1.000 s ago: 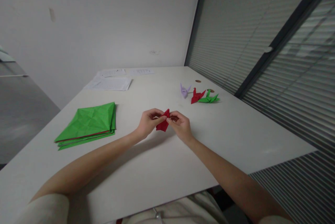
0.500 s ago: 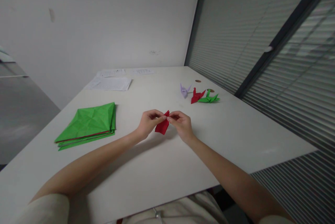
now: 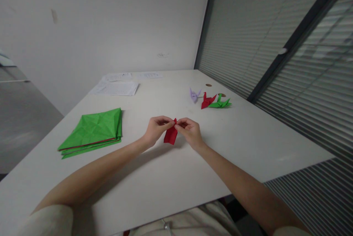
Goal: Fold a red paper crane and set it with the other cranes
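Note:
A small folded piece of red paper [image 3: 170, 136] is held up between my hands, over the white table [image 3: 154, 184]. My left hand [image 3: 157, 128] pinches its upper left side between thumb and fingers. On the upper right, my right hand [image 3: 190, 130] pinches the same paper near its narrow top. The broad lower part hangs down with a crease along it. My fingers hide some of the folds at the top.
Left of my hands lies a stack of green paper sheets [image 3: 96, 128] with a red edge showing. Beyond on the right sit a lilac paper crane [image 3: 194, 96], a red paper crane [image 3: 207, 100] and a green paper crane [image 3: 220, 103]. Printed sheets [image 3: 118, 88] lie far left; window blinds [image 3: 234, 44] border the right.
The red paper's lower part has swung slightly down and left, and its face has turned more toward me. Both hands keep their pinch and have barely shifted.

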The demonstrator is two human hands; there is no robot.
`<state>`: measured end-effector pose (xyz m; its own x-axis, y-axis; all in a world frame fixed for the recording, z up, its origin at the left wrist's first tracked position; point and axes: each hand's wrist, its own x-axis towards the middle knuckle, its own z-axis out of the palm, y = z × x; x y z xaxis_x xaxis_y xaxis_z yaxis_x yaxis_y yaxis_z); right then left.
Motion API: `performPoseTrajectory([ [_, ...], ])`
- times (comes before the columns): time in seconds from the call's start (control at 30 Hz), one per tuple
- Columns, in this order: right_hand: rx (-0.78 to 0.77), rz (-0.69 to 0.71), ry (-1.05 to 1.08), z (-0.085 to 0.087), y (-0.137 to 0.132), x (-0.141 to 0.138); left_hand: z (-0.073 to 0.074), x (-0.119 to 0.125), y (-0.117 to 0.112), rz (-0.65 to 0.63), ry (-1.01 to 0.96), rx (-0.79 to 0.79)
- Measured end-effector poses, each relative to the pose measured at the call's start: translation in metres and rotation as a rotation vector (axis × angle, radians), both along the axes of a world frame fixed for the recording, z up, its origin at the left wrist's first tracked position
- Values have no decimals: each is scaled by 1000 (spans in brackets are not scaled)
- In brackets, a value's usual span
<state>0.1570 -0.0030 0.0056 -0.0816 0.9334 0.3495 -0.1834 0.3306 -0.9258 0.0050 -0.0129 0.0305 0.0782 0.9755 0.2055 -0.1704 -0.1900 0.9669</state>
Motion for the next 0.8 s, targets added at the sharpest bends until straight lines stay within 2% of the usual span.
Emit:
performPoseTrajectory([
  [0.27,7,-26,2,2,0,1,-3,-1,3,-26,1,35],
  [0.8,8,-15,48,3,-1,1,3,1,-1,-37,-57,-7],
])
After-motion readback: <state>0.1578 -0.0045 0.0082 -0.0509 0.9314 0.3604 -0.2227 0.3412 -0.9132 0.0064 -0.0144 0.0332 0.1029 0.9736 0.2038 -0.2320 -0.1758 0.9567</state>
